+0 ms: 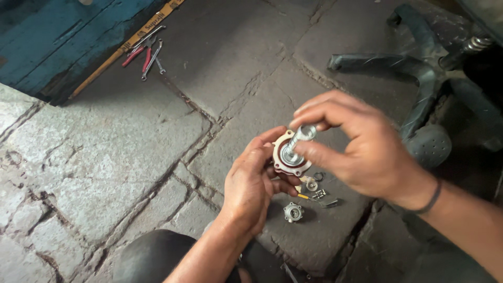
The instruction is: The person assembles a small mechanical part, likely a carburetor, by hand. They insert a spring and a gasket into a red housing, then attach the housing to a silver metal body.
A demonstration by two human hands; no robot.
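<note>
left hand (251, 183) cupping round flange (290, 153), right hand (361, 147) pinching metal shaft (299, 140)

Round flange (287, 154) sits between both hands' fingers (309, 118) — small loose parts (313, 189) lie on the floor just below them, pliers (137, 54) far upper-left.

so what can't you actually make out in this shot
- Round flanged part, head view: its near side is hidden by the left hand.
- Metal shaft: its lower end and how it seats are covered by the fingers of the right hand.
- Small loose parts on the stone floor: too small to identify.
- Pliers and spanners: too far off and small to tell how many there are.
- Chair base: cut off by the right edge.
</note>
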